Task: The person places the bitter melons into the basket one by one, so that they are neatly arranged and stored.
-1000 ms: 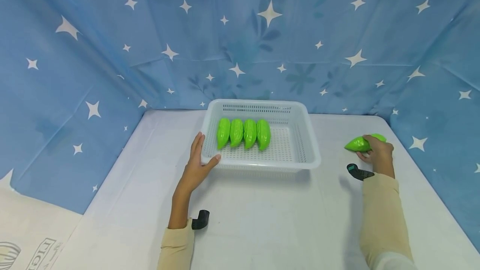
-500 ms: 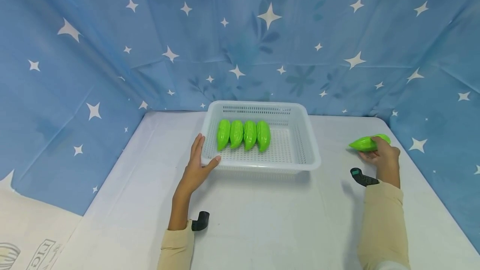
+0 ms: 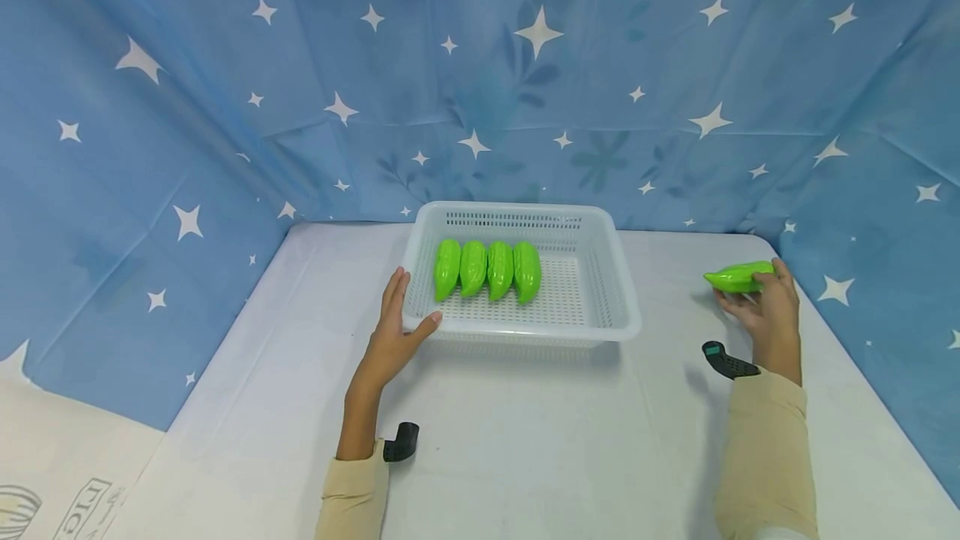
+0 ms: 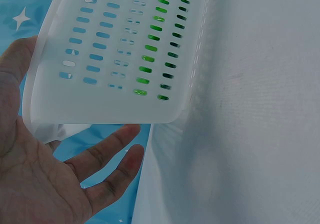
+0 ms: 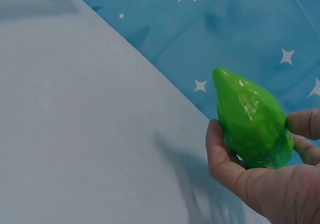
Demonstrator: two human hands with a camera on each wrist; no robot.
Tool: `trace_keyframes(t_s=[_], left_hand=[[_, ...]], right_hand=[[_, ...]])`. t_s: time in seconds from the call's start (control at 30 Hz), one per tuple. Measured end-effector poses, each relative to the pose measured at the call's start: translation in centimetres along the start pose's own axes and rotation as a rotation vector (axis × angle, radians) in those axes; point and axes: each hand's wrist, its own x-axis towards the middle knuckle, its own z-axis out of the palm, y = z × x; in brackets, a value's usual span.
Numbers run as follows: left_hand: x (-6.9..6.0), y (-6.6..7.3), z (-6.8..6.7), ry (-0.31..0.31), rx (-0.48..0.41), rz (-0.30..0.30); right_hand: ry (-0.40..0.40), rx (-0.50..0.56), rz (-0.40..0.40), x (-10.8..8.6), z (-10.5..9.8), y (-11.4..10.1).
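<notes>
At the far right of the table, my right hand point(image 3: 772, 315) grips a glossy green bitter melon point(image 3: 738, 277), bumpy and pointed at one end. Its fingers and thumb pinch the bitter melon point(image 5: 252, 119) from both sides in the right wrist view, and a shadow falls on the cloth below. My left hand point(image 3: 393, 336) rests at the near left corner of a white plastic basket point(image 3: 517, 329), the thumb over the rim and the other fingers extended along the outside. Several similar green bitter melons point(image 3: 500, 271) lie side by side in the basket's left half.
A white cloth covers the table point(image 3: 525, 432). Blue curtain point(image 3: 480, 82) with white stars stands behind it and along both sides. Black wrist mounts point(image 3: 402, 441) project from both sleeves. Printed cream cloth point(image 3: 67, 465) lies at the lower left.
My right hand has shifted a little to the right with the bitter melon and turned, so more of the palm side shows. My left hand and the basket have stayed in place.
</notes>
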Motion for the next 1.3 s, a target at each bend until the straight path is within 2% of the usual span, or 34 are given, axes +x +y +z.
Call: trace_keyframes(t_s=[0.1, 0.2, 0.37, 0.6, 0.73, 1.0, 1.1, 1.2, 1.3], left_hand=[[0.0, 0.1, 0.0, 0.002, 0.004, -0.002], [0.1, 0.0, 0.0, 0.004, 0.014, 0.012], [0.0, 0.0, 0.1, 0.001, 0.014, 0.011], [-0.1, 0.0, 0.0, 0.002, 0.021, 0.000], [-0.1, 0.0, -0.1, 0.000, 0.023, -0.005], [-0.1, 0.2, -0.3, 0.005, 0.028, 0.006], [0.0, 0.2, -0.2, 0.000, 0.024, 0.001], [0.1, 0.2, 0.0, -0.004, 0.027, -0.005], [0.0, 0.0, 0.0, -0.002, 0.033, -0.013]], right_hand=[[-0.020, 0.049, 0.014, 0.1, -0.1, 0.0], [-0.025, 0.054, 0.014, 0.2, 0.0, 0.0], [-0.040, -0.021, -0.013, 0.1, 0.3, 0.0], [-0.133, -0.084, -0.034, -0.5, 1.6, -0.2], [-0.214, -0.188, -0.014, -0.9, 3.1, -0.5], [-0.424, -0.549, -0.034, -2.7, 7.8, 0.0], [-0.483, -0.609, -0.031, -3.4, 9.6, 0.3], [-0.512, -0.642, -0.035, -3.9, 11.3, 0.7], [-0.537, -0.718, -0.042, -4.3, 13.0, 1.3]])
